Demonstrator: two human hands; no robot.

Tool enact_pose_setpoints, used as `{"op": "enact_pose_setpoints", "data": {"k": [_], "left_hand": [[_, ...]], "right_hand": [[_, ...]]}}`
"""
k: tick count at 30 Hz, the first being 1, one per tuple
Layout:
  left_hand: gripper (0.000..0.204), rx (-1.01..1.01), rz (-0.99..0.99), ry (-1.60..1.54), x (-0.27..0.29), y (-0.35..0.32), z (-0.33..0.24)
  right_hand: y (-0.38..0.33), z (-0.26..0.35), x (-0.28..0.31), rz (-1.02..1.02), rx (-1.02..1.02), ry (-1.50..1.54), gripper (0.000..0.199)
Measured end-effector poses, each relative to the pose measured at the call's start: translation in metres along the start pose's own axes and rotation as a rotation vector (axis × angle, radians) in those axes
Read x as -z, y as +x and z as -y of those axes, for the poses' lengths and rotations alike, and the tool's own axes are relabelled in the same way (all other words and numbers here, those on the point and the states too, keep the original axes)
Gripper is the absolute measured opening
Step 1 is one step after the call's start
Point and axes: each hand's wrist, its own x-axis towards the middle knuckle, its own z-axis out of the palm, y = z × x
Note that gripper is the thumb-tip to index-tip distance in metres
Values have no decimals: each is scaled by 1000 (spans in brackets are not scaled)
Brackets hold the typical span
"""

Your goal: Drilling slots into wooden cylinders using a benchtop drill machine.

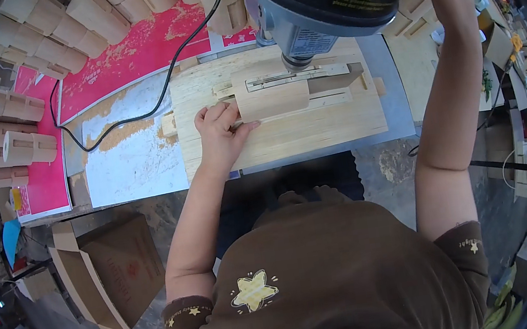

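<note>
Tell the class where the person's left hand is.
In the head view, the left hand is left of centre, at the left end of the slotted wooden piece on the pale board.

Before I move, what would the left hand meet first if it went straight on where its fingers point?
The left hand would likely meet the rounded wooden block first. Its fingers are at the block's left end, seemingly touching, though depth is unclear here.
</note>
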Motion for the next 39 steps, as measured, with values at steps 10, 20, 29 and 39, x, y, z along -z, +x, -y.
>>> {"op": "enact_pose_setpoints", "data": {"k": [10,20,29,39], "left_hand": [[41,-96,-20,37,1,1,-1],[44,-115,-44,34,-1,1,3],[45,-102,-22,50,-1,0,2],[44,-84,-77,-15,-32,12,-24]], "right_hand": [[-53,47,16,254,279,-719,10],[-162,-32,2,177,185,-510,12],[-121,10,19,96,266,-412,8],[28,15,-18,318,7,-486,27]]}}
